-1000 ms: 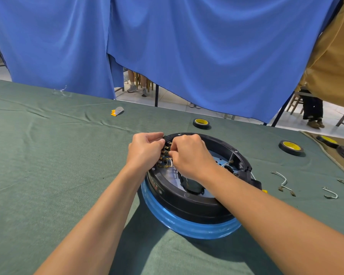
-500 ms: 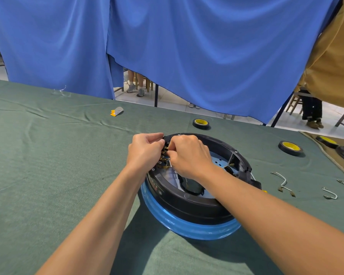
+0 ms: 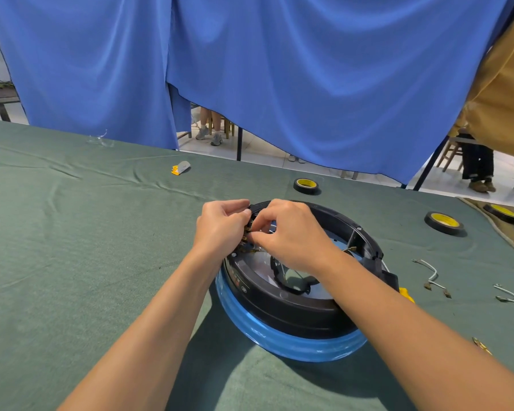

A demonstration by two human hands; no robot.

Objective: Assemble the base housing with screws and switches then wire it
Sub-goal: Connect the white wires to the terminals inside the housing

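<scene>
Base housing (image 3: pixel 294 310) lies on the worktop (image 3: pixel 72 262), right of centre. Left hand (image 3: pixel 221 226): fingers curled over the far-left rim, bracing it. Right hand (image 3: pixel 294 235): fingers pinching the brass terminals (image 3: pixel 247 236) there. Judgement: housing rigid and stable; terminals thin and bendable, so I'd grip the metal crimp, never the wire.

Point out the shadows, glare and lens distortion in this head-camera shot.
Head view: the housing and forearms cast a soft dark shadow toward the viewer on the green cloth; head view: the metal plate inside reflects pale glare; head view: the wide lens stretches the forearms toward the lower corners.
</scene>
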